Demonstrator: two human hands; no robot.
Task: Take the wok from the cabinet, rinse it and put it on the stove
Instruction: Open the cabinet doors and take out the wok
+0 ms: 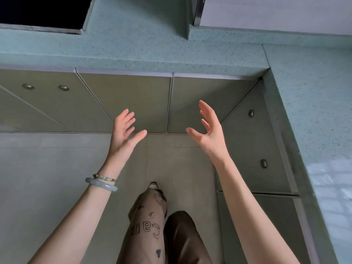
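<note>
My left hand [124, 130] and right hand [208, 128] hang spread, empty; cabinet doors [123, 103] at twelve o'clock look shut, handleless, so I may fumble opening them

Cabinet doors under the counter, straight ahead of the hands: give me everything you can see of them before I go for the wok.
The cabinet doors are flat, matte grey-green panels set below the speckled teal countertop, split by thin dark seams. All look shut; no wok shows. Two round metal knobs sit on the left panel, with similar ones on the run down the right side. The left hand and right hand are open, palms facing each other, in front of the two middle doors, touching neither.
</note>
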